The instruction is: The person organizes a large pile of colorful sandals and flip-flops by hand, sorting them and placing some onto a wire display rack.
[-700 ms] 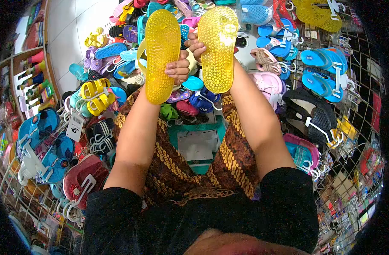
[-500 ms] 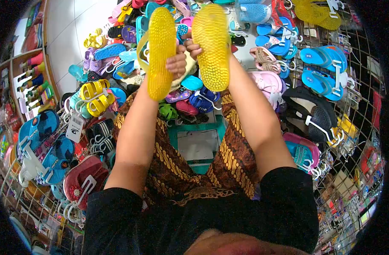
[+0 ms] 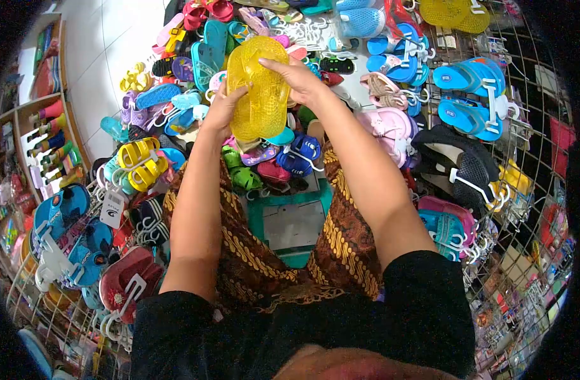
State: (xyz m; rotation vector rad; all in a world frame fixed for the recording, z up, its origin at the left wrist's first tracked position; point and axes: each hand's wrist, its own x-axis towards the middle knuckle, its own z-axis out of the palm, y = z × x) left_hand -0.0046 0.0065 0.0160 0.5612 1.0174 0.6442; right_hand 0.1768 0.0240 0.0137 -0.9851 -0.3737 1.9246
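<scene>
A pair of translucent yellow jelly sandals (image 3: 261, 104) is held up in front of me, the two pressed together side by side with the strap side showing. My left hand (image 3: 221, 113) grips the left edge, its thumb lying over the sandals. From the upper right, my right hand (image 3: 301, 80) clasps the other edge, thumb across the front. Most of the fingers of both hands are hidden behind the pair. Just below the sandals lie a bright green shoe (image 3: 245, 178) and a pair of blue sandals (image 3: 299, 156).
Many children's sandals cover the floor all around. A yellow strapped pair (image 3: 142, 163) lies to the left, and blue slippers (image 3: 470, 117) and a black shoe (image 3: 458, 161) to the right. Wire racks (image 3: 536, 171) flank both sides. A green stool (image 3: 296, 258) stands between my knees.
The two yellow sandals were apart, one per hand, with bumpy faces showing. Now they are brought together and turned, held by both hands slightly lower and further left.
</scene>
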